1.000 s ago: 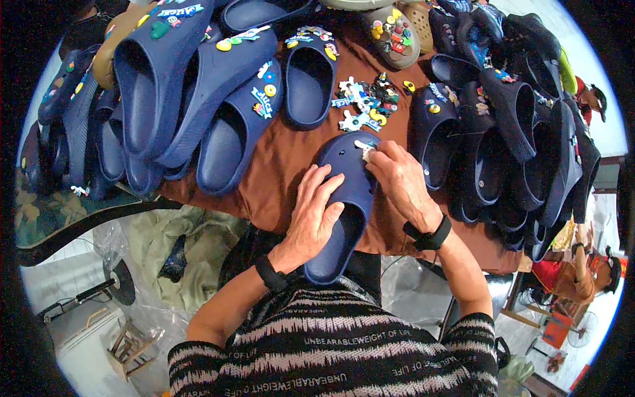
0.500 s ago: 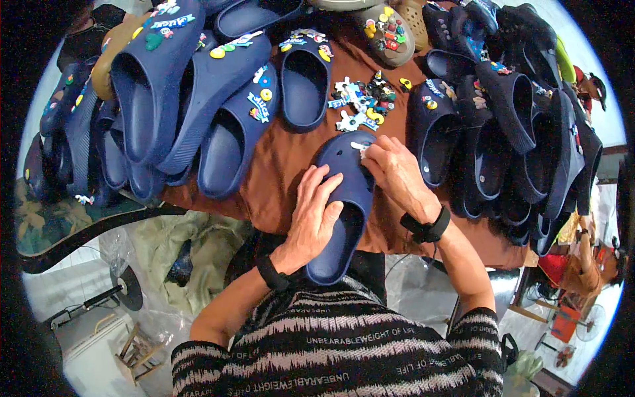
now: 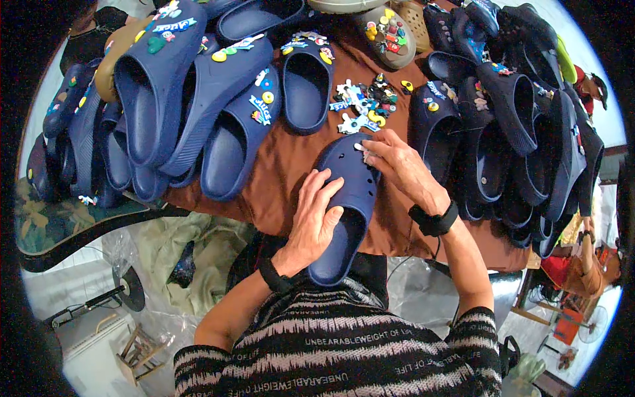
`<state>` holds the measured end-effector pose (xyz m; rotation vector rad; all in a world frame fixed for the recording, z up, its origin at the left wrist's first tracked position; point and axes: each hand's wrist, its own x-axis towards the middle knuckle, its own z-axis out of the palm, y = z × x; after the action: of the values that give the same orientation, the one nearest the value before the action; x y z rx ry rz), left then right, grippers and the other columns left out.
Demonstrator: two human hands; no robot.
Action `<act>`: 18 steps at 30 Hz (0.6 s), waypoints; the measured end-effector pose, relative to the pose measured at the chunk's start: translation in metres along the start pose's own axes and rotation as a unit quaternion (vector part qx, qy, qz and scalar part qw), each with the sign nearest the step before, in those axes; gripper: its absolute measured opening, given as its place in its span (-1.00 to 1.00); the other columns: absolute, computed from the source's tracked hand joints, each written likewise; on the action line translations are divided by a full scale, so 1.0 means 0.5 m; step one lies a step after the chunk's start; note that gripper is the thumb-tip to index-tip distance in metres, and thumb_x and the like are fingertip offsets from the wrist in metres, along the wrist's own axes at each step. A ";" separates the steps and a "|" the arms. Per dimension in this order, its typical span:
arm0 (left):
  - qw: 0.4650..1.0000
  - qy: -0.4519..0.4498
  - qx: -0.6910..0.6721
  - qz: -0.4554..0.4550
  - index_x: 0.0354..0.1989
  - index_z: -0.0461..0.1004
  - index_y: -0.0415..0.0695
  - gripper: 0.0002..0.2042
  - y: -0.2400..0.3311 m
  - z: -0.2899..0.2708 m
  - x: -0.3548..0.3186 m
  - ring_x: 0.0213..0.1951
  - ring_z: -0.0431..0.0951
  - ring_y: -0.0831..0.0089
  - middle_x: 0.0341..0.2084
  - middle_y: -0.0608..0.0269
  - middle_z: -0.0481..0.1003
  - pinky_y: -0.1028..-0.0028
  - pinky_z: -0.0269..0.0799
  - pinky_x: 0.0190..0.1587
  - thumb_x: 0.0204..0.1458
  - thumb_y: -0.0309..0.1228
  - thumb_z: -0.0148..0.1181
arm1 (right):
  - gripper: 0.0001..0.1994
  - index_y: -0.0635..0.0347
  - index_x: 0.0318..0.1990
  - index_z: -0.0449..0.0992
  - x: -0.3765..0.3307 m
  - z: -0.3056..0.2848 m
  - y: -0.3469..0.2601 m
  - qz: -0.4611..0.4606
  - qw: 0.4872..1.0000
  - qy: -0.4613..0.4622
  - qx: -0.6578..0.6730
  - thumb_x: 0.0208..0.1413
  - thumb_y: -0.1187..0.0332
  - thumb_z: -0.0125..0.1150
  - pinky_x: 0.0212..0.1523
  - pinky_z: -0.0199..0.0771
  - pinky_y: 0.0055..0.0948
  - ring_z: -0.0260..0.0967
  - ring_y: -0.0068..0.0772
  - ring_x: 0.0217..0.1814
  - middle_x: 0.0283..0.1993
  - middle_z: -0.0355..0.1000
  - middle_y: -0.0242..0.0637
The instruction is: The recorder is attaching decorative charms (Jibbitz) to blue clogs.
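Observation:
A navy blue clog (image 3: 350, 182) lies at the near edge of the cloth, its toe pointing away from me and its heel overhanging towards my body. Small holes dot its upper. My left hand (image 3: 312, 221) grips the clog's left side, thumb over the foot opening. At the toe, my right hand (image 3: 401, 167) pinches a small white shoe charm (image 3: 362, 149) against the upper; the fingers partly cover it. Just beyond the toe lies a pile of loose shoe charms (image 3: 370, 99) in white, blue, yellow, black and green.
Decorated navy clogs (image 3: 241, 145) crowd the left of the brown cloth (image 3: 264, 188), and dark clogs (image 3: 489, 139) stack up on the right. A grey clog (image 3: 389, 43) with charms stands at the back. Another person's arm (image 3: 587, 255) shows at the far right.
My right hand has lifted slightly and turned at the toe, uncovering more holes along the clog's right side. The left hand keeps its hold.

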<state>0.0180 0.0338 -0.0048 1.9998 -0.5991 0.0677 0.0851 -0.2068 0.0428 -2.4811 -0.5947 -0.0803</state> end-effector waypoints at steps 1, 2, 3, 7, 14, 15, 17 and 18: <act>1.000 -0.001 0.000 0.000 0.32 0.30 -0.18 -0.48 0.001 0.000 0.001 0.41 0.06 -0.17 0.33 -0.14 0.19 -0.01 -0.02 0.44 0.38 -0.05 -0.12 | -0.75 0.22 0.01 0.56 -0.002 0.004 -0.002 0.008 1.000 0.004 -0.004 0.22 0.36 0.22 -0.01 0.54 -0.12 0.49 0.07 -0.01 0.00 0.41 -0.07; 1.000 -0.002 -0.001 -0.002 0.32 0.30 -0.19 -0.48 0.002 0.000 0.001 0.41 0.06 -0.17 0.33 -0.14 0.19 -0.01 -0.02 0.44 0.38 -0.05 -0.12 | -0.75 0.22 0.01 0.56 -0.004 0.008 -0.007 0.009 1.000 0.004 -0.004 0.22 0.36 0.22 -0.01 0.54 -0.12 0.49 0.07 -0.01 0.00 0.41 -0.07; 1.000 -0.002 -0.002 -0.004 0.32 0.31 -0.19 -0.48 0.003 0.001 0.001 0.41 0.07 -0.17 0.33 -0.14 0.19 -0.01 -0.01 0.44 0.38 -0.04 -0.12 | -0.74 0.21 0.02 0.56 -0.006 0.013 -0.012 0.029 0.999 0.019 -0.010 0.22 0.35 0.22 -0.04 0.55 -0.12 0.49 0.07 -0.03 0.00 0.40 -0.07; 1.000 0.000 -0.007 -0.020 0.31 0.31 -0.19 -0.44 0.005 0.002 0.000 0.44 0.06 -0.10 0.37 -0.11 0.18 0.06 -0.08 0.47 0.37 0.01 -0.16 | -0.73 0.17 0.03 0.55 -0.014 0.031 -0.027 0.083 0.995 0.052 -0.022 0.23 0.30 0.23 -0.11 0.57 -0.08 0.51 0.08 -0.07 0.00 0.39 -0.08; 1.000 0.005 -0.004 -0.002 0.32 0.31 -0.19 -0.48 0.000 0.001 0.001 0.41 0.08 -0.16 0.33 -0.13 0.20 0.00 0.00 0.43 0.38 -0.05 -0.11 | -0.79 0.27 -0.11 0.59 0.004 0.011 0.024 0.091 0.990 0.050 0.093 0.25 0.32 0.19 -0.07 0.47 -0.13 0.47 0.08 -0.07 -0.17 0.44 -0.04; 1.000 0.004 -0.005 -0.002 0.32 0.31 -0.19 -0.48 0.000 0.001 0.001 0.41 0.08 -0.16 0.33 -0.13 0.19 0.00 0.00 0.43 0.38 -0.05 -0.11 | -0.79 0.29 -0.12 0.60 0.013 0.008 0.035 0.106 0.990 0.065 0.068 0.23 0.34 0.19 -0.06 0.46 -0.11 0.46 0.10 -0.07 -0.21 0.46 -0.03; 1.000 0.005 -0.004 -0.001 0.32 0.31 -0.19 -0.48 0.002 0.003 0.000 0.41 0.08 -0.16 0.33 -0.13 0.19 0.00 -0.01 0.43 0.38 -0.05 -0.11 | -0.79 0.26 -0.11 0.62 0.042 0.007 0.074 0.080 0.993 0.084 0.032 0.22 0.35 0.19 -0.04 0.48 -0.11 0.49 0.09 -0.07 -0.18 0.51 -0.01; 1.000 0.009 -0.001 -0.002 0.32 0.31 -0.19 -0.48 0.002 0.001 -0.001 0.41 0.08 -0.16 0.33 -0.13 0.20 0.00 -0.01 0.43 0.37 -0.05 -0.10 | -0.79 0.26 -0.11 0.62 0.062 0.013 0.092 0.079 0.993 0.084 0.033 0.22 0.35 0.19 -0.04 0.48 -0.11 0.49 0.09 -0.07 -0.18 0.51 -0.01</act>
<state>0.0170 0.0333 -0.0045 1.9963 -0.5841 0.0832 0.1325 -0.2244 0.0190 -2.4174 -0.3238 -0.2014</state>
